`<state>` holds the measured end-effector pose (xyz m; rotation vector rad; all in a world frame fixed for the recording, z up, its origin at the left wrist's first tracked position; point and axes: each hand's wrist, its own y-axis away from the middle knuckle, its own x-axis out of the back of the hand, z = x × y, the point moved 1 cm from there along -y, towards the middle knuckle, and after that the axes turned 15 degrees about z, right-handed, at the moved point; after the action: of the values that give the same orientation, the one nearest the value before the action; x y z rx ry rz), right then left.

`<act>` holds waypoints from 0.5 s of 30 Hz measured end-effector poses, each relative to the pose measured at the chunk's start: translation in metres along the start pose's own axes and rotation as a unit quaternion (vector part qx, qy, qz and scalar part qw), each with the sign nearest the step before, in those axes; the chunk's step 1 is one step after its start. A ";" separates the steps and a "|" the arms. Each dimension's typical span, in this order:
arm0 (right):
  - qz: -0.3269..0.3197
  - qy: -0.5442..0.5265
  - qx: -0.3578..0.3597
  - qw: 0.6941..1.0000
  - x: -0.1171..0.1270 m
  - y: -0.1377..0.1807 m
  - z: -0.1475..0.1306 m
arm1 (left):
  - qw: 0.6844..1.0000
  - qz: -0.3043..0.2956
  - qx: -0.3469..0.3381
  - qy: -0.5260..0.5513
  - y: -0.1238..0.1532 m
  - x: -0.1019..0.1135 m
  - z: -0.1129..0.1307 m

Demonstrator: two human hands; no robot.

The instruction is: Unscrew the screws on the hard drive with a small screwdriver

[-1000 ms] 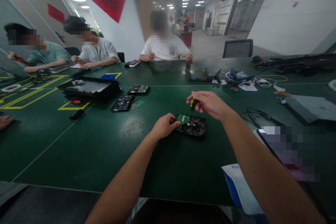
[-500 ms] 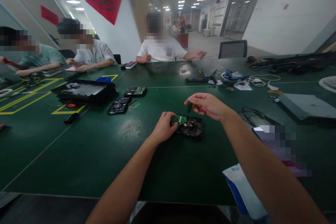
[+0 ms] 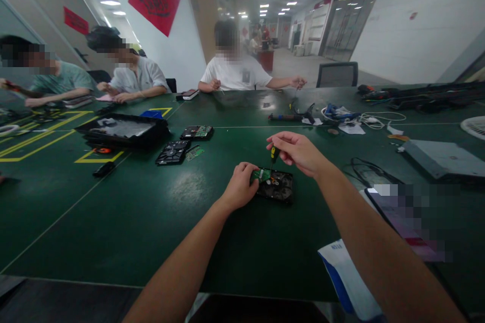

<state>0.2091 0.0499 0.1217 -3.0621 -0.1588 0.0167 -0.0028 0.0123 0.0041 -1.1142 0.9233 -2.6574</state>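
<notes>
A black hard drive (image 3: 278, 189) lies on the green table with a green circuit board (image 3: 262, 174) at its left end. My left hand (image 3: 240, 184) is closed on the drive's left end, thumb and fingers at the board. Above the drive, my right hand (image 3: 295, 151) pinches the black and yellow handle of a screwdriver (image 3: 273, 155). The screwdriver stands nearly upright, and its shaft points down to the drive beside the board's edge. Whether the tip sits in a screw is too small to tell.
Left of my hands lie two more drives (image 3: 172, 152) and a loose circuit board (image 3: 194, 153). Beyond them is a black tray (image 3: 123, 131). A flat grey metal box (image 3: 447, 159), a tablet-like screen (image 3: 401, 222) and cables (image 3: 373, 171) lie right. Several people sit across the table.
My right hand has turned a little around the screwdriver, so more of its yellow handle shows. My left hand stays on the drive. The whole view has shifted slightly.
</notes>
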 end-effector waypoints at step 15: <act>0.045 0.069 0.004 0.997 0.004 -0.005 0.000 | 0.947 -0.090 -0.302 0.062 0.044 -0.009 0.131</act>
<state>0.2123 0.0555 0.1218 -3.0470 -0.0118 -0.1887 0.0870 -0.0845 0.0446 -1.1819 1.8309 -2.6762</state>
